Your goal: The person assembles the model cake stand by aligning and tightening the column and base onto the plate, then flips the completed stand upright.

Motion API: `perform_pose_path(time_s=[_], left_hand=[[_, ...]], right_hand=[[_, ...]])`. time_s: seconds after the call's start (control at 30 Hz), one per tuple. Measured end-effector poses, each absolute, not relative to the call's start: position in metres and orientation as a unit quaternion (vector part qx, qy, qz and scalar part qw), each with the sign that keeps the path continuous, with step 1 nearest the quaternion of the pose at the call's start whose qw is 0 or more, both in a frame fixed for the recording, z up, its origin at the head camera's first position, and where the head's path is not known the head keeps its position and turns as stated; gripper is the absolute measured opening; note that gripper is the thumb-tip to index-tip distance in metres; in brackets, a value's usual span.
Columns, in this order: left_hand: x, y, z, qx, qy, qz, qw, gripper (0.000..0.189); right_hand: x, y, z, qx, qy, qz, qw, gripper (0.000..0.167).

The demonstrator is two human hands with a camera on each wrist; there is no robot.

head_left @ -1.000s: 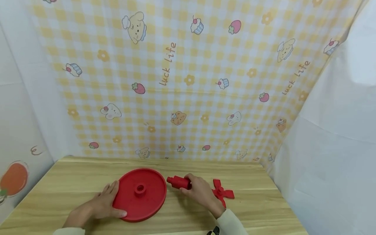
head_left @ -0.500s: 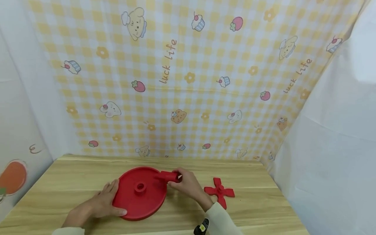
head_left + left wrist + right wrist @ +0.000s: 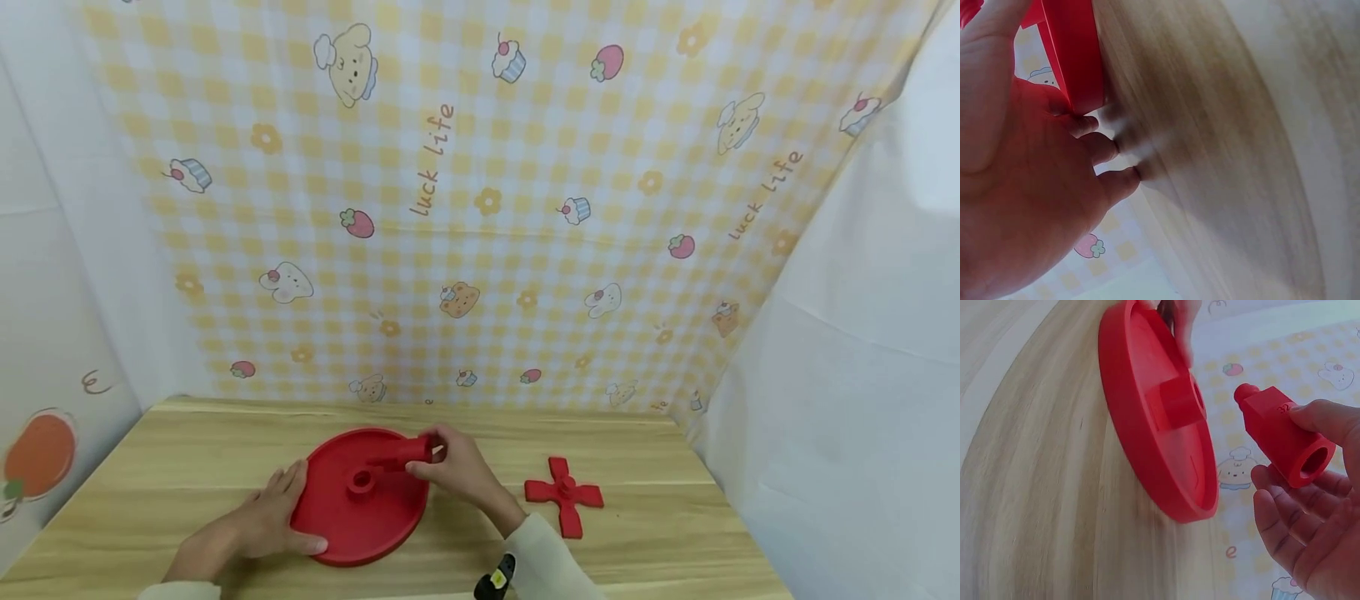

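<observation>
A shallow red round base (image 3: pixel 390 525) with a raised rim and a hollow central collar (image 3: pixel 362 482) lies flat on the table. My left hand (image 3: pixel 258 521) rests along its left side, thumb over the rim, fingers spread outside; the left wrist view shows fingertips (image 3: pixel 1124 182) down by the wood. My right hand (image 3: pixel 457 471) pinches a red stubby connector (image 3: pixel 1275 428) between thumb and fingers. It has a narrow round peg on one end, an open socket on the other and raised marks on its side. Tilted, it hangs above the base, peg toward the collar, apart from it.
A flat red cross-shaped piece (image 3: pixel 566 493) with a small central stub lies on the wooden table (image 3: pixel 660 542), right of my right hand. A yellow checked cloth (image 3: pixel 480 250) stands behind the table, and white cloth (image 3: pixel 847 375) closes off the right side.
My right hand has carried the connector leftward from beside the base to above it, near the collar. The cross-shaped piece has come fully into sight. My left hand and the base stay put.
</observation>
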State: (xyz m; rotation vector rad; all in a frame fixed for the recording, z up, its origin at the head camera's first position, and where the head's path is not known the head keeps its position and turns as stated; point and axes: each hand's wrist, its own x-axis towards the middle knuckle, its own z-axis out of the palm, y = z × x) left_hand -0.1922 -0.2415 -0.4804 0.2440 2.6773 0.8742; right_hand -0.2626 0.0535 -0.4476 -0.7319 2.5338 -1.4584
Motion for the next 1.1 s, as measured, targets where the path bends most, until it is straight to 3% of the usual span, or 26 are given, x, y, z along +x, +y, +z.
perform_pose_path(time_s=[0.4, 1.1], left_hand=[[-0.193, -0.240, -0.481, 0.085, 0.933, 0.308, 0.165, 0.127], [-0.193, -0.240, -0.476, 0.087, 0.928, 0.329, 0.154, 0.126]], right_hand=[[-0.263, 0.041, -0.451, -0.208, 0.807, -0.545, 0.091, 0.037], [-0.268, 0.005, -0.452, -0.226, 0.827, -0.509, 0.071, 0.047]])
